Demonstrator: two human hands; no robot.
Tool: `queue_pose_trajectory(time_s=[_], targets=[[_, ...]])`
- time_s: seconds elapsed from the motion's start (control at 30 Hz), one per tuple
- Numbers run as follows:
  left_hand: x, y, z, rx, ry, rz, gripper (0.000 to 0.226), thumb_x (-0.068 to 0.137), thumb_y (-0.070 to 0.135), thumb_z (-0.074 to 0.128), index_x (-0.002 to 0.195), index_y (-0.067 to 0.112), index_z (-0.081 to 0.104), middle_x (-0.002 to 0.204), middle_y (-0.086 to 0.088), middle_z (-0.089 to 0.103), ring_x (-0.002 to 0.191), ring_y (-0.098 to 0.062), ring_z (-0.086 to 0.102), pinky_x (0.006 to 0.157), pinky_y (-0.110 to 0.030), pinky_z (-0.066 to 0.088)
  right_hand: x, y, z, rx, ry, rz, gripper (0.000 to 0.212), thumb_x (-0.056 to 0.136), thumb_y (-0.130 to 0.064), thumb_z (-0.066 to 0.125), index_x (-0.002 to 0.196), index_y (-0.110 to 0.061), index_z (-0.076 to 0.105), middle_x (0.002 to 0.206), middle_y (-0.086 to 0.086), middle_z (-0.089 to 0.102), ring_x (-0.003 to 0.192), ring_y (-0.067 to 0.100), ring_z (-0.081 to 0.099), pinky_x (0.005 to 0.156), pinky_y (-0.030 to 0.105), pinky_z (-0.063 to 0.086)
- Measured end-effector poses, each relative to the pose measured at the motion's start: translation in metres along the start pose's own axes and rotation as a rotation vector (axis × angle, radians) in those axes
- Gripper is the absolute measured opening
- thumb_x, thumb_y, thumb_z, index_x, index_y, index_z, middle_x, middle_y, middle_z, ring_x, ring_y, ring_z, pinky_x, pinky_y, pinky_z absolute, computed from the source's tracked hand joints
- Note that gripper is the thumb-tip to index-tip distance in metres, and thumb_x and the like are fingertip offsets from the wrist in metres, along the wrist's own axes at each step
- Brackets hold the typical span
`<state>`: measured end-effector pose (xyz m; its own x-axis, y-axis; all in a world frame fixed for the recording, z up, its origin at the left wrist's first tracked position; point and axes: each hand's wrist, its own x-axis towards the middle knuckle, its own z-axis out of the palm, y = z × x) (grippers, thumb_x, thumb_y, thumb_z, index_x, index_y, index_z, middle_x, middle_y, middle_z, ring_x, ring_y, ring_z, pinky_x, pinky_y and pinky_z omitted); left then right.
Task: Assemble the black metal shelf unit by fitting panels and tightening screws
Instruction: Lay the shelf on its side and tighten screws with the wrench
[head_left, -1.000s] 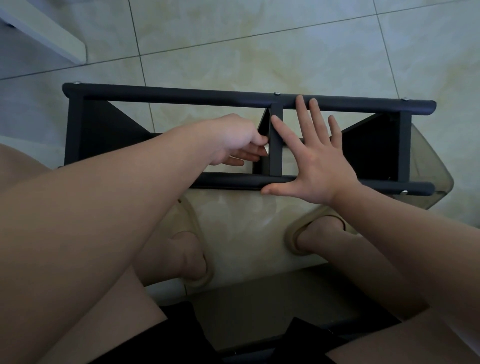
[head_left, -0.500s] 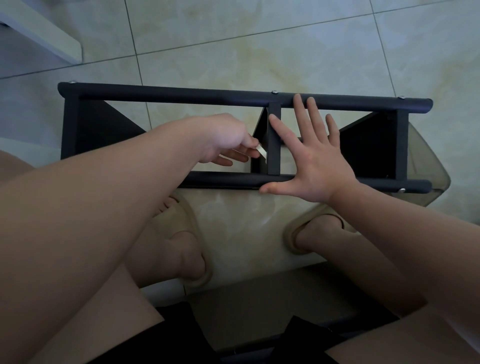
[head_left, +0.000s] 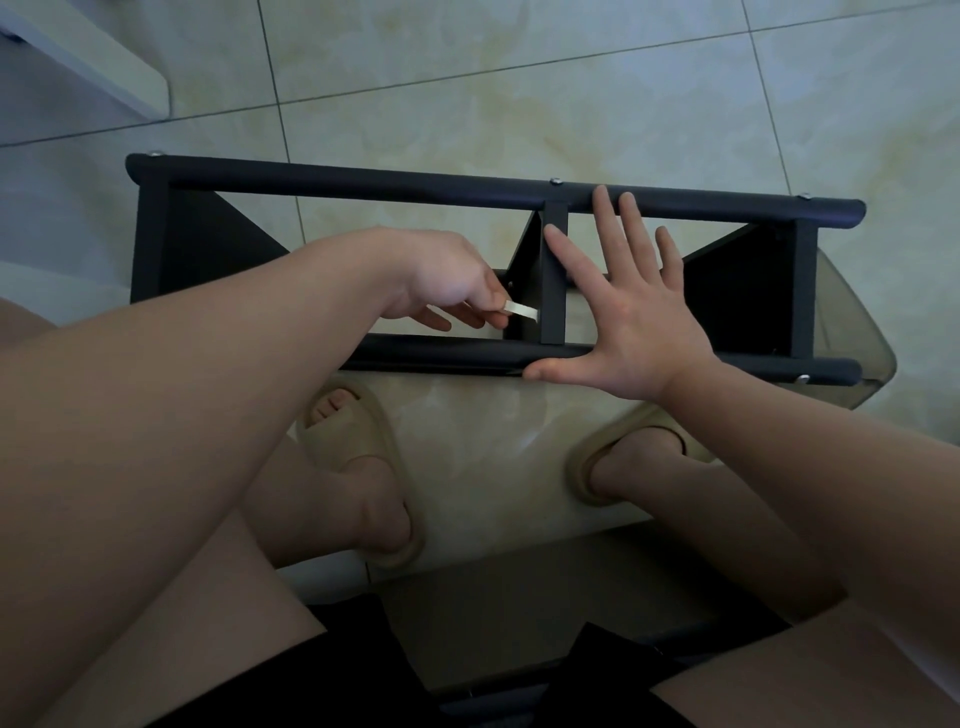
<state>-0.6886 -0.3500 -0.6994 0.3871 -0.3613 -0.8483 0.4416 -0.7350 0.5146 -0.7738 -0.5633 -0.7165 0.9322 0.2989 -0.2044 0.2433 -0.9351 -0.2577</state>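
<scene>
The long black metal shelf unit (head_left: 363, 179) stands on the pale tiled floor (head_left: 519, 78) with both rails and all three upright panels in place, so the fitting looks done and we're into the tightening. The right hand (head_left: 634, 322) is spread flat, fingers apart, pressing on the frame just beside the black middle divider panel (head_left: 553, 280), while the left hand (head_left: 447, 280) pinches a small pale flat wrench (head_left: 522, 310), its tip at that panel's near corner. Small silver screw heads (head_left: 556, 181) sit along the far rail, though I can't tell whether any are loose.
</scene>
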Motion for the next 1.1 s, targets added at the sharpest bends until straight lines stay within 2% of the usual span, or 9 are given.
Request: queue_pose_trajectory(time_s=[0.17, 0.37, 0.63, 0.73, 0.83, 0.9, 1.0, 1.1], targets=[[-0.001, -0.003, 0.001, 0.085, -0.009, 0.020, 0.015, 0.098, 0.017, 0.061, 0.090, 0.021, 0.073, 0.082, 0.014, 0.075, 0.090, -0.007, 0.064, 0.079, -0.029, 0.046, 0.000, -0.001, 0.000, -0.005, 0.002, 0.003, 0.122, 0.064, -0.101, 0.037, 0.162, -0.034, 0.008, 0.169, 0.012, -0.012, 0.155, 0.033, -0.014, 0.122, 0.062, -0.001], [0.001, -0.003, 0.005, 0.181, -0.012, 0.016, 0.014, 0.094, 0.016, 0.064, 0.086, 0.023, 0.072, 0.084, 0.007, 0.069, 0.085, -0.009, 0.062, 0.075, -0.027, 0.047, -0.001, -0.001, -0.001, 0.008, 0.000, 0.005, 0.123, 0.064, -0.100, 0.039, 0.162, -0.034, 0.009, 0.170, 0.012, -0.011, 0.156, 0.034, -0.013, 0.122, 0.063, 0.001], [0.001, 0.000, -0.003, 0.249, 0.126, 0.125, 0.015, 0.090, 0.014, 0.069, 0.081, 0.025, 0.074, 0.073, 0.011, 0.075, 0.069, -0.001, 0.066, 0.062, -0.020, 0.048, 0.000, -0.001, -0.002, 0.006, -0.012, 0.009, 0.123, 0.064, -0.100, 0.040, 0.162, -0.035, 0.007, 0.169, 0.011, -0.013, 0.155, 0.032, -0.016, 0.122, 0.060, -0.001], [0.002, 0.003, -0.002, 0.241, 0.153, 0.156, 0.014, 0.085, 0.014, 0.073, 0.081, 0.028, 0.074, 0.074, 0.010, 0.075, 0.071, -0.003, 0.066, 0.064, -0.019, 0.048, 0.000, -0.001, -0.001, 0.010, -0.008, 0.008, 0.122, 0.064, -0.100, 0.039, 0.162, -0.036, 0.007, 0.169, 0.011, -0.013, 0.155, 0.032, -0.016, 0.122, 0.060, -0.001], [0.004, 0.004, 0.001, 0.251, 0.194, 0.163, 0.017, 0.084, 0.014, 0.073, 0.077, 0.030, 0.072, 0.083, 0.006, 0.073, 0.079, -0.010, 0.064, 0.065, -0.022, 0.046, 0.000, 0.000, 0.000, 0.008, -0.007, 0.008, 0.122, 0.063, -0.100, 0.039, 0.162, -0.036, 0.008, 0.169, 0.011, -0.013, 0.155, 0.032, -0.016, 0.122, 0.060, 0.000], [0.005, 0.005, 0.003, 0.203, 0.209, 0.158, 0.019, 0.087, 0.014, 0.070, 0.077, 0.029, 0.071, 0.086, 0.005, 0.071, 0.082, -0.011, 0.062, 0.066, -0.023, 0.049, 0.000, 0.000, 0.000, 0.011, 0.000, 0.004, 0.122, 0.063, -0.100, 0.040, 0.162, -0.035, 0.009, 0.169, 0.011, -0.013, 0.155, 0.033, -0.015, 0.122, 0.061, 0.000], [0.005, 0.007, 0.006, -0.048, 0.158, 0.113, 0.014, 0.092, 0.013, 0.065, 0.083, 0.023, 0.070, 0.093, 0.001, 0.070, 0.091, -0.013, 0.064, 0.075, -0.028, 0.051, 0.000, 0.000, 0.001, 0.011, 0.012, -0.005, 0.122, 0.064, -0.100, 0.040, 0.162, -0.034, 0.010, 0.170, 0.012, -0.011, 0.156, 0.033, -0.013, 0.122, 0.061, 0.001], [0.005, 0.009, 0.010, -0.254, 0.099, 0.031, 0.011, 0.096, 0.014, 0.061, 0.090, 0.020, 0.069, 0.092, 0.003, 0.072, 0.094, -0.014, 0.068, 0.080, -0.031, 0.051, 0.000, 0.001, 0.002, 0.010, 0.023, -0.010, 0.122, 0.065, -0.101, 0.039, 0.162, -0.033, 0.011, 0.170, 0.012, -0.010, 0.156, 0.034, -0.012, 0.121, 0.061, 0.002]])
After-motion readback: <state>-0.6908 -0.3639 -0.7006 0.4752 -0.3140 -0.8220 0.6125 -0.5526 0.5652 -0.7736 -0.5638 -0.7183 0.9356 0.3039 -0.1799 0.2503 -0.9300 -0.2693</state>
